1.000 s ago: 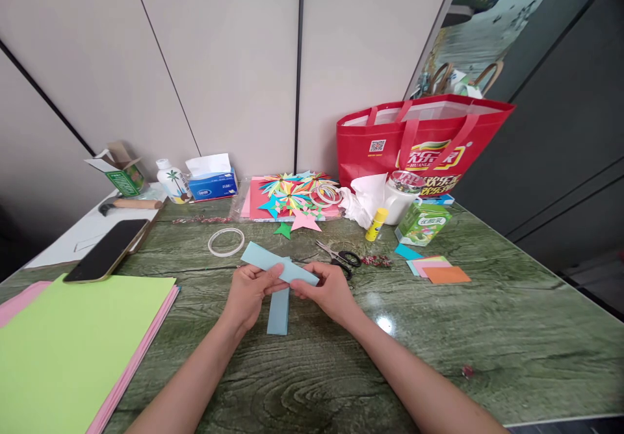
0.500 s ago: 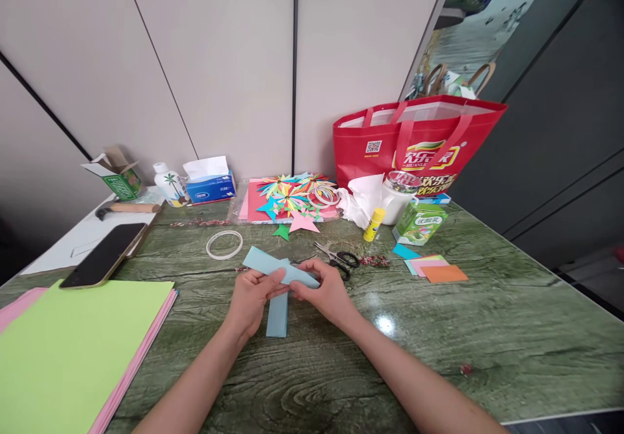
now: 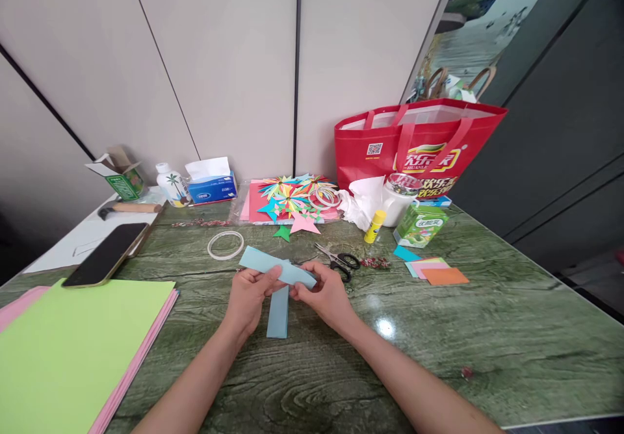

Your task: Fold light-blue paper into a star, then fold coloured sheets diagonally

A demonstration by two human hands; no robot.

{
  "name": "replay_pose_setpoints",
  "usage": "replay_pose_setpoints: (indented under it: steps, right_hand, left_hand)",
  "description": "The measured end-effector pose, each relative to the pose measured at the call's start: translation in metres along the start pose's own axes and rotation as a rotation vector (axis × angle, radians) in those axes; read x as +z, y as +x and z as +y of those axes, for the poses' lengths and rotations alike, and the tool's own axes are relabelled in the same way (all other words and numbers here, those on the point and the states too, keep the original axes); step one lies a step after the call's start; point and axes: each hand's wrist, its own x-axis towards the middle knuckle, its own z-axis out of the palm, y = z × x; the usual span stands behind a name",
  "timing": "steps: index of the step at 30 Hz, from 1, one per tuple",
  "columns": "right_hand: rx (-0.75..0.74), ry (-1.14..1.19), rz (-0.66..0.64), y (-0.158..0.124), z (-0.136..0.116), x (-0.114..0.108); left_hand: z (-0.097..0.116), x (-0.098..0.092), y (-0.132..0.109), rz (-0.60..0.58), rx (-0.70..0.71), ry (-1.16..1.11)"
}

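Note:
A light blue folded paper strip (image 3: 260, 261) is held between both hands above the table. My left hand (image 3: 249, 294) pinches its middle, thumb on top and fingers beneath. At the strip's right end, my right hand (image 3: 327, 290) grips it with thumb and fingers closed. Below them a second light blue paper strip (image 3: 277, 317) points towards me, its upper part hidden behind the held strip and the hands. Scissors (image 3: 341, 260) with black handles lie just beyond my right hand, and a white tape ring (image 3: 225, 245) lies beyond my left.
Coloured paper sheets (image 3: 82, 349) and a phone (image 3: 104, 254) lie at the left. Folded paper stars (image 3: 287, 193), a glue stick (image 3: 375, 227), a green carton (image 3: 420, 225) and a red bag (image 3: 370, 161) stand along the back. Small paper pieces (image 3: 446, 275) lie at the right.
The held strip has shifted slightly left. My right fingers have moved a little at its right end, which now looks more bent. Both hands keep their hold.

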Motion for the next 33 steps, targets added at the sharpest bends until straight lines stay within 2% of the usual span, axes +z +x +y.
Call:
replay_pose_setpoints:
  steps: [5,15,25,28,33]
  right_hand:
    - [0.032,0.071,0.01,0.0,0.001,0.001]
    - [0.102,0.208,-0.024,0.001,0.002,0.004]
    - [0.121,0.292,0.03,0.002,0.0,0.006]
    - [0.125,0.299,0.03,0.003,-0.001,0.005]
    - [0.128,0.333,0.119,0.01,0.002,-0.004]
  left_hand:
    - [-0.004,0.0,0.001,-0.013,-0.032,0.046]
    - [-0.006,-0.006,0.005,-0.002,-0.008,0.019]
    - [-0.004,-0.006,0.004,0.006,0.037,0.037]
    - [-0.002,-0.007,0.005,0.042,0.043,0.029]
    - [0.011,-0.016,0.012,0.192,0.132,-0.038]
